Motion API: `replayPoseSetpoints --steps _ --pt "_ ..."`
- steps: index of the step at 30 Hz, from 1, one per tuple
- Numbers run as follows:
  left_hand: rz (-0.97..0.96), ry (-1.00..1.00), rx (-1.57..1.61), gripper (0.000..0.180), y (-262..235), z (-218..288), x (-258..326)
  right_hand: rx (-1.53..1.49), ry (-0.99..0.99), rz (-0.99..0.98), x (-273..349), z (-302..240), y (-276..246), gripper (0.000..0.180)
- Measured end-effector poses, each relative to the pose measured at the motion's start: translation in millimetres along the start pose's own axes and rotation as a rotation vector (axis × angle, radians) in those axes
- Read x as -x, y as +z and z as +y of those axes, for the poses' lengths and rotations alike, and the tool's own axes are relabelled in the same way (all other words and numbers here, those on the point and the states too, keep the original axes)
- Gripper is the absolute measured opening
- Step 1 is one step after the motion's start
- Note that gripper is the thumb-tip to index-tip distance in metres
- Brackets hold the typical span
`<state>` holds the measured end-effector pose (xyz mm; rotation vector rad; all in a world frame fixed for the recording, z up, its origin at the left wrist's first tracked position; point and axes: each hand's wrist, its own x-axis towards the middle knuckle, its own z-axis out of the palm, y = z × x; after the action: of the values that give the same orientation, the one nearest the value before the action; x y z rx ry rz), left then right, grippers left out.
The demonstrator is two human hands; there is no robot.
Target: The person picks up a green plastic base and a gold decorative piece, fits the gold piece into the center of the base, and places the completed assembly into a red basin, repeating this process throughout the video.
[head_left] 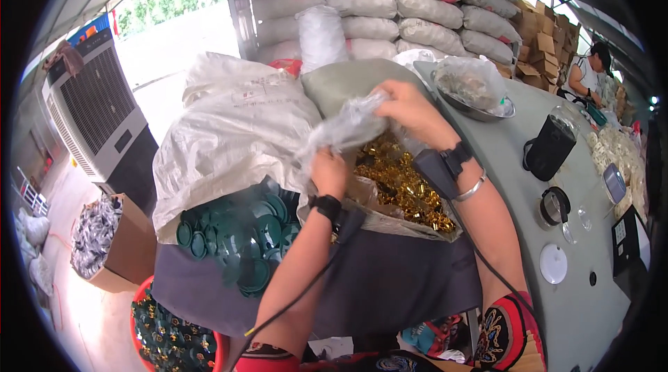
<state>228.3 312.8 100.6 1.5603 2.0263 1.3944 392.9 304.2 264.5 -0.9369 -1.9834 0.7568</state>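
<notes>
A crumpled clear plastic bag (342, 127) stretches between my two hands. My left hand (328, 174) is closed on its near end, in front of the white woven sack. Farther off and to the right, my right hand (407, 109) grips the other end. Below the bag, shiny gold pieces (400, 181) lie heaped in an opened woven sack. Left of my left forearm, dark green round plastic caps (261, 233) spill from the mouth of the large white woven sack (233, 128). Both wrists carry dark strapped devices with cables.
A red tub (221, 348) of green and gold pieces stands at the lower left, near a cardboard box (125, 254). An air cooler (97, 104) is beyond. On the grey table (480, 135) are a metal bowl (511, 111) and a black speaker-like object (553, 146). A person (584, 76) works far right.
</notes>
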Motion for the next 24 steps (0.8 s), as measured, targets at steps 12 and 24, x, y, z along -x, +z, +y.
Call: replayPoseSetpoints --steps 12,24 --pt "-0.372 -0.395 1.495 0.03 -35.6 4.7 -23.7 0.542 -0.095 0.231 141.7 45.2 104.2 0.038" --pt "-0.29 0.159 1.253 0.028 -30.5 22.6 9.3 0.788 -0.082 0.077 168.0 80.7 141.1 0.055"
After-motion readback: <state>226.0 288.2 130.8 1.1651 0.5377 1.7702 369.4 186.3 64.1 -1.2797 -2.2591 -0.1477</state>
